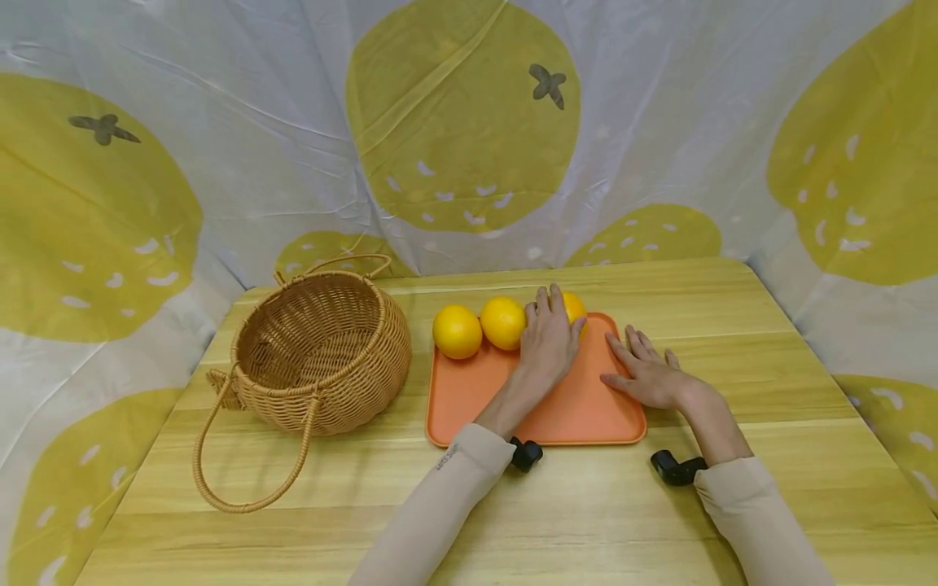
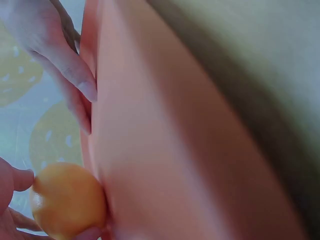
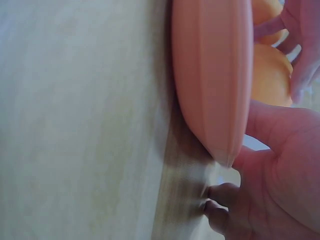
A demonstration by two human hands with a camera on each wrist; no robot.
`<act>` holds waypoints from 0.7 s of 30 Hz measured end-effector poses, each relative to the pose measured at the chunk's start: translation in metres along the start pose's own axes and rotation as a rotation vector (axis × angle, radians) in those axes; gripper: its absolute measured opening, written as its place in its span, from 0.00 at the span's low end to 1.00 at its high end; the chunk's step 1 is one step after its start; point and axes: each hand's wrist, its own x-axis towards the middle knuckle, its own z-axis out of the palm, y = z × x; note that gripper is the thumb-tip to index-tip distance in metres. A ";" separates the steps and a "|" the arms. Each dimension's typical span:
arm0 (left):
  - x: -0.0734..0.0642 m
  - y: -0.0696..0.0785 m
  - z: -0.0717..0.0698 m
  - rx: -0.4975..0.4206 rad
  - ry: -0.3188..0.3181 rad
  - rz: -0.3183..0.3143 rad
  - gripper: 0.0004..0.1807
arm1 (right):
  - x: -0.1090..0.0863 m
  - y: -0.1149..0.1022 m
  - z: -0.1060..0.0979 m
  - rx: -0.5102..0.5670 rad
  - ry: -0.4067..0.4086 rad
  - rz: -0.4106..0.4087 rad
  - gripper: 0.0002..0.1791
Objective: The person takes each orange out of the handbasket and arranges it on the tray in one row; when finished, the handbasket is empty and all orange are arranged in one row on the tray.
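In the head view, my left hand [image 1: 548,338] holds an orange [image 1: 575,306] at the back of the orange-pink tray [image 1: 469,407]. The left wrist view shows that orange [image 2: 67,202] between the thumb and fingers. To its left, an orange [image 1: 458,331] and another orange [image 1: 502,323] sit side by side at the tray's back edge. My right hand [image 1: 652,378] rests on the tray's right edge, fingers spread, with the thumb reaching over the rim. From the right wrist view, this hand [image 3: 280,180] touches the tray's corner [image 3: 220,100], and its other fingers lie outside the tray.
A round wicker basket [image 1: 366,382] stands left of the tray, one handle [image 1: 249,509] hanging down toward the front. The wooden table [image 1: 308,545] carries everything. Behind it hangs a fabric backdrop [image 1: 630,106] with yellow fruit prints. Black wrist devices [image 1: 677,470] sit by both cuffs.
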 end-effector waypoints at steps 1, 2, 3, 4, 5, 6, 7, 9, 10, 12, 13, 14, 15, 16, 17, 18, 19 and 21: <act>0.000 0.001 -0.001 0.016 -0.003 0.003 0.38 | -0.001 -0.002 -0.001 -0.014 -0.002 0.008 0.50; 0.000 0.002 -0.001 0.026 -0.005 0.005 0.38 | -0.002 -0.005 -0.002 -0.017 -0.006 0.010 0.49; 0.000 0.003 -0.001 0.040 -0.004 0.009 0.37 | -0.002 -0.007 -0.003 -0.023 -0.008 0.011 0.49; 0.000 0.003 -0.001 0.053 -0.005 0.014 0.37 | -0.003 -0.008 -0.003 -0.034 -0.010 0.017 0.48; -0.001 0.004 -0.001 0.062 -0.004 0.019 0.37 | -0.003 -0.009 -0.004 -0.044 -0.012 0.022 0.47; -0.001 0.004 -0.001 0.069 -0.003 0.023 0.37 | -0.003 -0.010 -0.004 -0.053 -0.013 0.024 0.47; -0.002 0.004 -0.001 0.074 -0.001 0.026 0.36 | -0.002 -0.011 -0.004 -0.057 -0.014 0.024 0.47; -0.002 0.003 -0.001 0.083 0.001 0.032 0.37 | -0.002 -0.011 -0.003 -0.056 -0.010 0.022 0.47; -0.002 0.003 -0.001 0.084 0.002 0.033 0.37 | -0.002 -0.011 -0.003 -0.052 -0.007 0.020 0.47; -0.003 0.003 -0.002 0.087 0.004 0.032 0.37 | -0.003 -0.010 -0.003 -0.046 -0.001 0.022 0.47; -0.003 0.003 -0.002 0.088 0.002 0.031 0.37 | -0.003 -0.010 -0.003 -0.042 0.001 0.021 0.48; -0.003 0.003 -0.002 0.091 0.001 0.030 0.37 | -0.003 -0.010 -0.003 -0.040 0.004 0.018 0.48; -0.003 0.004 -0.001 0.093 -0.002 0.027 0.37 | -0.003 -0.009 -0.003 -0.038 0.007 0.015 0.48; -0.003 0.004 -0.001 0.096 -0.004 0.024 0.38 | -0.003 -0.010 -0.003 -0.042 0.006 0.018 0.48; -0.003 0.004 -0.001 0.099 -0.005 0.022 0.38 | -0.003 -0.010 -0.003 -0.047 0.004 0.020 0.48; -0.004 0.004 -0.001 0.102 -0.008 0.019 0.38 | -0.003 -0.011 -0.004 -0.051 0.002 0.023 0.48; -0.004 0.005 0.000 0.104 -0.011 0.019 0.38 | -0.003 -0.012 -0.004 -0.054 0.000 0.020 0.48; -0.004 0.005 0.001 0.108 -0.009 0.017 0.38 | -0.003 -0.012 -0.003 -0.057 0.001 0.019 0.47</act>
